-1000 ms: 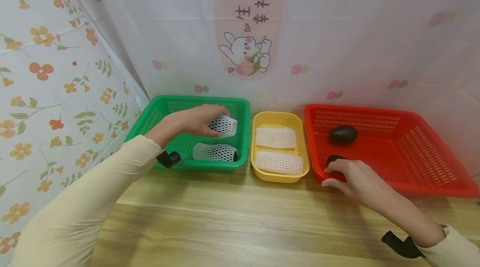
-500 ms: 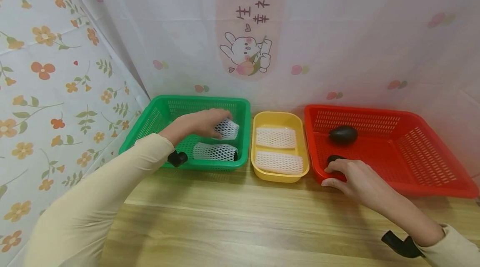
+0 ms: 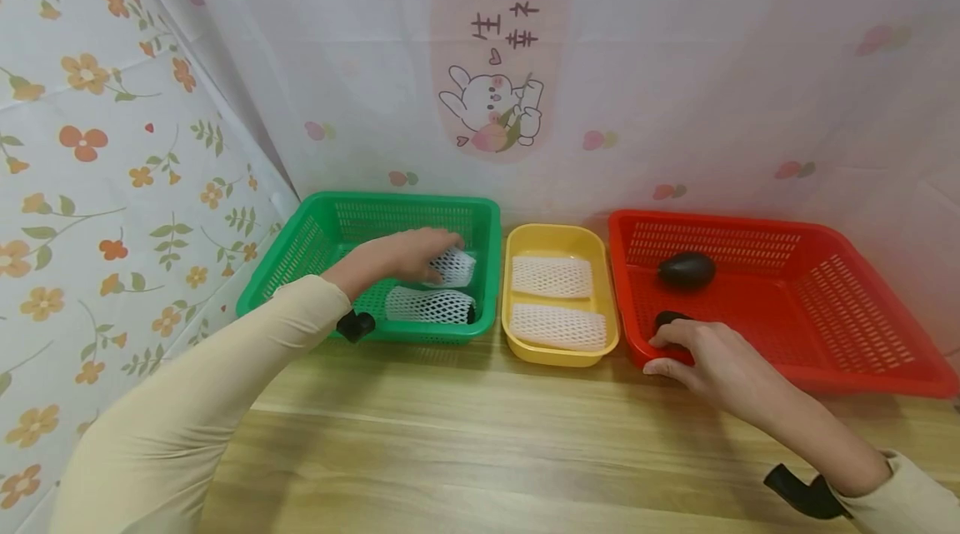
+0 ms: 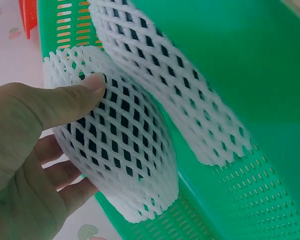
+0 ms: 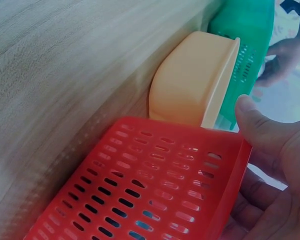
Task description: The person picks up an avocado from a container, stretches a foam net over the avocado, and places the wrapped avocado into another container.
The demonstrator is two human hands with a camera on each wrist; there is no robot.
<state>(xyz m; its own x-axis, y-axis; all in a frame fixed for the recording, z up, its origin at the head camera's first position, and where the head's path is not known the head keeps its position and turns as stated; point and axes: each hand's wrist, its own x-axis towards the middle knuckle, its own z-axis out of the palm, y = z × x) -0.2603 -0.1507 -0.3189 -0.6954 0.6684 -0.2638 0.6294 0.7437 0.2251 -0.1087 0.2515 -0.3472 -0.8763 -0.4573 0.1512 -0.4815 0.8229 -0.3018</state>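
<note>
My left hand (image 3: 414, 255) holds a dark avocado in a white foam net (image 4: 122, 130), low in the green basket (image 3: 491, 284). In the left wrist view the thumb lies across the net and the fingers curl beneath it. A second netted avocado (image 3: 429, 306) lies beside it, nearer the basket's front. My right hand (image 3: 716, 359) grips the front left corner of the red basket (image 5: 190, 165), thumb outside and fingers over the rim. Close by those fingers is a dark avocado (image 3: 670, 318), partly hidden by the hand. Another bare avocado (image 3: 687, 269) lies behind it.
Between the two baskets stands a yellow tray (image 3: 558, 238) with two white foam nets (image 3: 551, 276) lying flat in it. All three containers stand on a wooden table (image 3: 465, 442), against a printed cloth (image 3: 360, 76) at the back.
My left hand has lowered the netted avocado further into the green basket and slightly to the right. The right hand stays on the red basket's corner.
</note>
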